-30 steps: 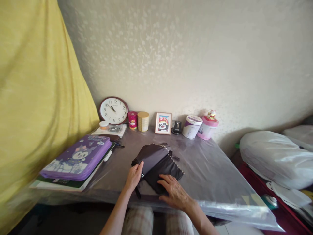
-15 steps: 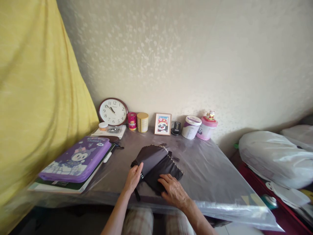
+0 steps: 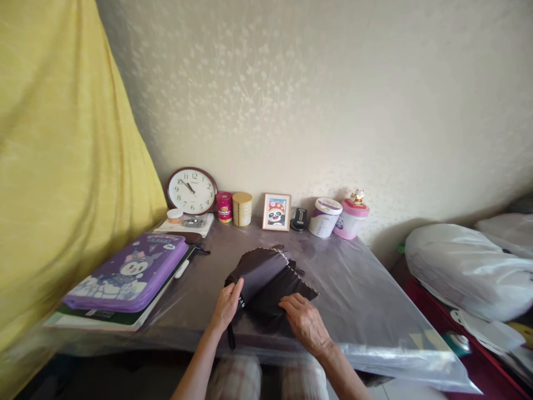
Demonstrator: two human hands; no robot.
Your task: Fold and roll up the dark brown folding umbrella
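Note:
A collapsed black folding umbrella (image 3: 260, 272) lies over the near middle of the table, its loose canopy fanned toward the right and edged with light-and-dark trim. My left hand (image 3: 227, 304) is closed around its near left end, thumb on top. From below that hand a black wrist strap (image 3: 231, 336) hangs near the table edge. The fingers of my right hand (image 3: 303, 322) are bent and pinch the near right part of the canopy fabric. Part of the umbrella under my left fingers is hidden.
The table (image 3: 350, 300) has a clear plastic cover. On the left a purple zip case (image 3: 129, 272) lies on books. Along the wall stand a clock (image 3: 192, 190), two cans, a picture frame (image 3: 276, 212) and two tubs. White bags (image 3: 470, 272) sit at the right.
My right hand has moved slightly right and up, drawing the canopy fabric outward. My left hand keeps its hold in nearly the same place.

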